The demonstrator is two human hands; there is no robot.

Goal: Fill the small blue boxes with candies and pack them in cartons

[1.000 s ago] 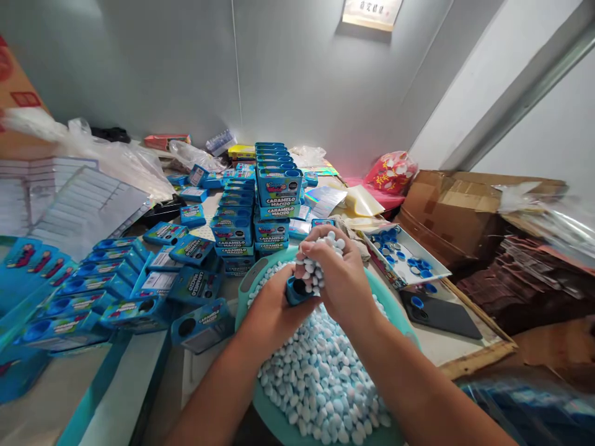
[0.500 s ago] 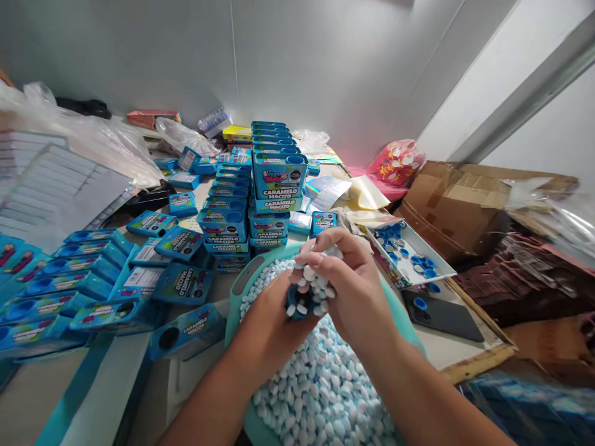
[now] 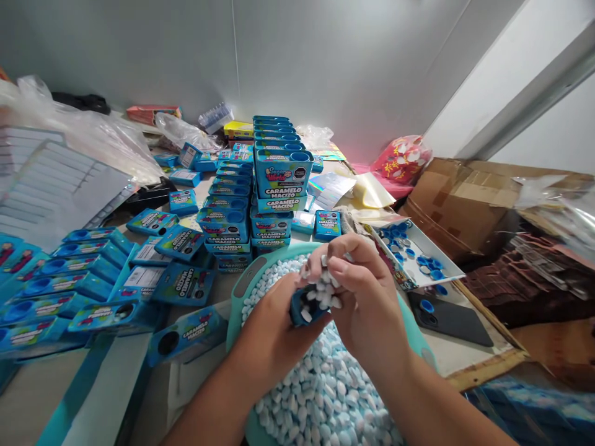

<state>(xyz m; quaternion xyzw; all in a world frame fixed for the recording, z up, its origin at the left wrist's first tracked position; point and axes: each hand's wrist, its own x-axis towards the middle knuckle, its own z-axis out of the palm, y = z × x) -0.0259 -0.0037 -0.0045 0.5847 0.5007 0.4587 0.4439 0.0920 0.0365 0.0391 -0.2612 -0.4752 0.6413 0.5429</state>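
My left hand (image 3: 274, 313) is wrapped round a small blue candy box (image 3: 300, 316), its open round mouth facing up. Above that mouth my right hand (image 3: 360, 285) is cupped and closed round a handful of white candies (image 3: 325, 292). Some candies spill from its fingers at the opening, and a few show inside it. Both hands are over a turquoise basin (image 3: 237, 322) heaped with loose pale blue and white candies (image 3: 325, 384).
Stacked blue candy boxes (image 3: 282, 176) stand behind the basin. More boxes (image 3: 186, 282) lie to the left, near paper sheets (image 3: 60, 192). On the right are a white tray (image 3: 446, 277) of blue caps, a dark phone (image 3: 458, 322) and a cardboard box (image 3: 460, 198).
My right hand has tipped over the box mouth, and candies have dropped from it into the opening. The handful has shrunk. The view has tilted down slightly.
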